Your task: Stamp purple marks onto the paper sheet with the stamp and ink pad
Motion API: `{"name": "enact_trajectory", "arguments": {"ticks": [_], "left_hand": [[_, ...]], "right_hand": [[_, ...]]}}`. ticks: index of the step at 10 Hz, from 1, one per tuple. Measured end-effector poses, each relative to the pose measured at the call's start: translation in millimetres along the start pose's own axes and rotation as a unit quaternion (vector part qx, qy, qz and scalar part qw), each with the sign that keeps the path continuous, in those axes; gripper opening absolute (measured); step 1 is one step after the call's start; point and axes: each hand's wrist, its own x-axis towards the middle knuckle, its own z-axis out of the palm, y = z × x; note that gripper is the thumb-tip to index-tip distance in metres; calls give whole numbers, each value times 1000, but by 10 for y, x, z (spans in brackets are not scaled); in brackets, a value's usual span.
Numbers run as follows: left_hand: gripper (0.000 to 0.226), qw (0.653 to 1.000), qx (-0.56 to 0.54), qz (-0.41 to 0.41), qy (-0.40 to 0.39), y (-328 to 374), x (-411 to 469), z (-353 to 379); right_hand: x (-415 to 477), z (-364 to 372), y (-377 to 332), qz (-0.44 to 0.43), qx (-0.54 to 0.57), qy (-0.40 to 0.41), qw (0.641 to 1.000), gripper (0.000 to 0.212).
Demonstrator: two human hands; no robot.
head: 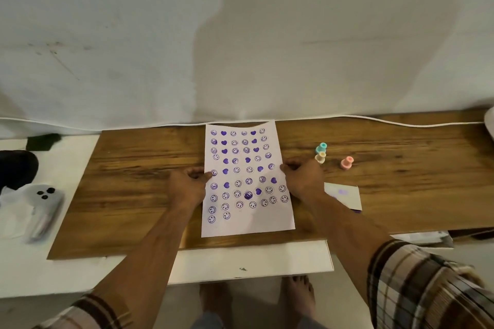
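Note:
A white paper sheet (247, 222) lies on the wooden board (133, 195), covered with several purple smiley and heart marks. My left hand (187, 187) pinches the sheet's left edge and my right hand (303, 181) pinches its right edge. Three small stamps stand to the right: a teal stamp (321, 147), a cream stamp (320, 157) and a pink stamp (347, 162). A white card with purple smudges (343, 195) lies by my right wrist; I cannot tell if it is the ink pad.
A white cable (374, 119) runs along the board's far edge against the wall. At the left, on a white surface (80, 275), lie a crumpled plastic bag (34, 211) and a dark object (16, 168). Bare feet show below the table's front edge.

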Motion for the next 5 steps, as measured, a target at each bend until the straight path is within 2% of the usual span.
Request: {"name": "enact_trajectory", "arguments": {"ticks": [2,4,5], "left_hand": [[22,997,70,40,-5,7,-112,-22],[35,984,151,70,-71,108,-436,-217],[37,973,195,87,-85,273,-680,-358]], "right_hand": [[-132,-24,-9,-74,-103,5,992,22],[-375,-221,-92,-155,-181,-36,971,39],[-541,-398,-210,-178,-197,-31,964,41]]}}
